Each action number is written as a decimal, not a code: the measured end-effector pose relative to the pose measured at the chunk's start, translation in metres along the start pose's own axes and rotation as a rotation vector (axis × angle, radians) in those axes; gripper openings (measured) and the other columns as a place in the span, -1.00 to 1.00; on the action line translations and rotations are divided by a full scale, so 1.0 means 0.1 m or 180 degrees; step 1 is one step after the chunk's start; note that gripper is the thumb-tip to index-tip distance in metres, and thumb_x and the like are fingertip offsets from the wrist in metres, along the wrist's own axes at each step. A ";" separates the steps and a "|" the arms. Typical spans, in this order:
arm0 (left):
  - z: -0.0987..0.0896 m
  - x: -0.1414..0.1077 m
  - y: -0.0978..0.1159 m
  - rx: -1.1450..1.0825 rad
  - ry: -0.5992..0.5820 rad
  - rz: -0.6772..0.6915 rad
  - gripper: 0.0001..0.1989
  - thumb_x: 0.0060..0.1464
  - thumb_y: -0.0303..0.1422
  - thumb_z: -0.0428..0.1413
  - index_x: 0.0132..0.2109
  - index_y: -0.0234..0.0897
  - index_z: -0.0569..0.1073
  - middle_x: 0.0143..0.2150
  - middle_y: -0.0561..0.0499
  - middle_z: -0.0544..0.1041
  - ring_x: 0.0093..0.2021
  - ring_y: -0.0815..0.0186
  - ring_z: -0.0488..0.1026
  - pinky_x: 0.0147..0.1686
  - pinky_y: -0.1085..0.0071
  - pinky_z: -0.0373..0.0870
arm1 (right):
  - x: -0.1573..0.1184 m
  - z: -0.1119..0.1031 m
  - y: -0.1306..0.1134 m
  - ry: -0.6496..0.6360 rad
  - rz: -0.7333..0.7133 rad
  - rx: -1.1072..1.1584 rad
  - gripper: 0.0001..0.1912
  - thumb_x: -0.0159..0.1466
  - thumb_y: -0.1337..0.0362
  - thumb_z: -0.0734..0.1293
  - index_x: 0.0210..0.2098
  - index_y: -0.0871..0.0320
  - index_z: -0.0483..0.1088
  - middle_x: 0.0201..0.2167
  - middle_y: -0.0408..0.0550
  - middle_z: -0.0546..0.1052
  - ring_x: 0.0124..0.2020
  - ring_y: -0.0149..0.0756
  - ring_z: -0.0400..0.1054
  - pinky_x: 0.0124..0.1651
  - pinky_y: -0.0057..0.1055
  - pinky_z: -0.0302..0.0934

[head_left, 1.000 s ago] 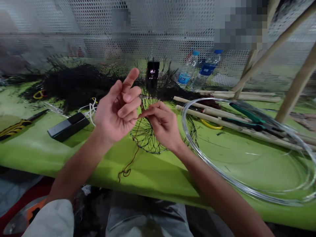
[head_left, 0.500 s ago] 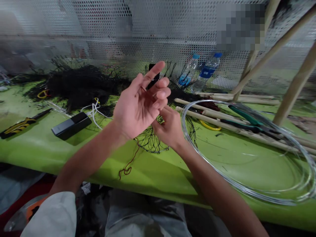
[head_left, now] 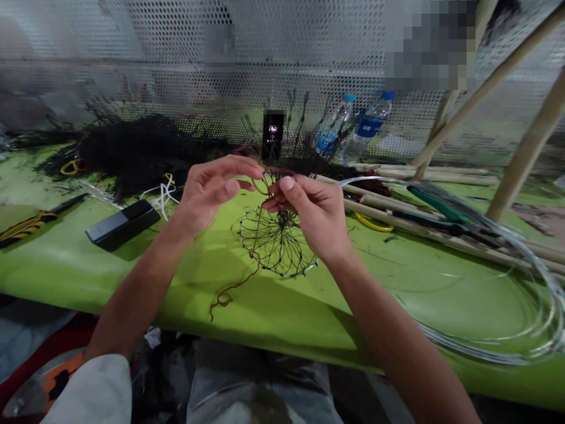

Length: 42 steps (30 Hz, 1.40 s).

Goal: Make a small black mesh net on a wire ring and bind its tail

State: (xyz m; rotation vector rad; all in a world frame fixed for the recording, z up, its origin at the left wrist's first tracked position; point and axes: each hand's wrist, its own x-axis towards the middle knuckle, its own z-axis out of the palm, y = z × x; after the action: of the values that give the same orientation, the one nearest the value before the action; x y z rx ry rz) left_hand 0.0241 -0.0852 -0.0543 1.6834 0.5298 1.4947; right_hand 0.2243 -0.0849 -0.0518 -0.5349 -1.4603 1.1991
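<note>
A round wire ring strung with black netting [head_left: 282, 250] lies on the green tabletop below my hands. Tied at its left side is a thin reddish-brown cord [head_left: 256, 232], whose loose tail curls on the table. The cord's other end runs up to my right hand [head_left: 318, 215], where thumb and fingers pinch it above the netting. A small loop of cord arcs between my two hands. My left hand [head_left: 203, 191] hovers left of it, fingers stretched and thumb apart, near the loop; blur hides whether cord touches those fingers.
A black net pile [head_left: 141, 150], phone-like screen [head_left: 273, 132] and two water bottles [head_left: 371, 126] stand behind. At left lie yellow-black pliers [head_left: 37, 224], a dark power bank [head_left: 123, 224] and white cable. At right are a wire coil [head_left: 477, 353], wooden sticks [head_left: 419, 235] and green-handled pliers [head_left: 436, 203].
My left hand has turned from palm-up and moved left and down, away from my right hand. My right hand has risen slightly, and the netted ring shows more fully.
</note>
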 end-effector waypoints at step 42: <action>0.01 -0.06 0.04 -0.1111 0.0054 0.0006 -0.77 0.21 -0.06 0.32 -0.26 -0.07 0.68 -0.36 0.09 0.65 -0.32 0.38 0.62 -0.27 0.48 0.62 | 0.11 -0.19 -0.06 -0.0339 0.0124 0.0165 -0.53 0.34 -0.21 0.42 -0.38 0.05 0.47 -0.66 -0.29 0.11 -0.62 -0.44 0.07 -0.47 -0.37 0.22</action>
State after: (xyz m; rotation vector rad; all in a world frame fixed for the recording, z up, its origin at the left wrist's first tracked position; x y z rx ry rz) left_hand 0.0231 -0.0920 -0.0545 1.4002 0.2566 1.5051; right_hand 0.2401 -0.0703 -0.0441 -0.4719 -1.5100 1.3096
